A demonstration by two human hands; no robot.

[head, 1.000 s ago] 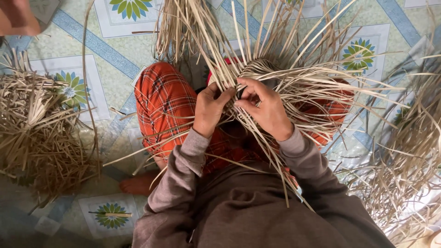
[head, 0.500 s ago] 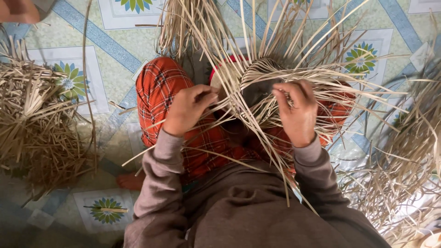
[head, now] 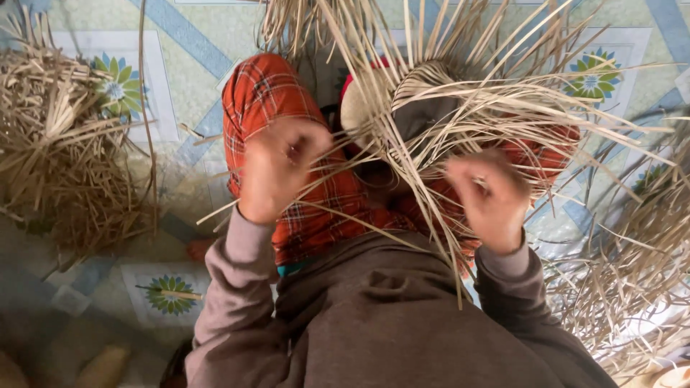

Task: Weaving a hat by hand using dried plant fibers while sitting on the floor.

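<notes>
Since half a second ago both fists have drawn toward me, left hand and right hand each closed on straw strands trailing from the half-woven piece ahead between them over my lap.

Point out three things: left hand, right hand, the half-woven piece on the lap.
left hand (head: 279,169), head view, on the back of the fist.
right hand (head: 490,197), head view, on the back of the hand.
half-woven piece (head: 425,85), head view, on the woven domed top, above the loose strips.
</notes>
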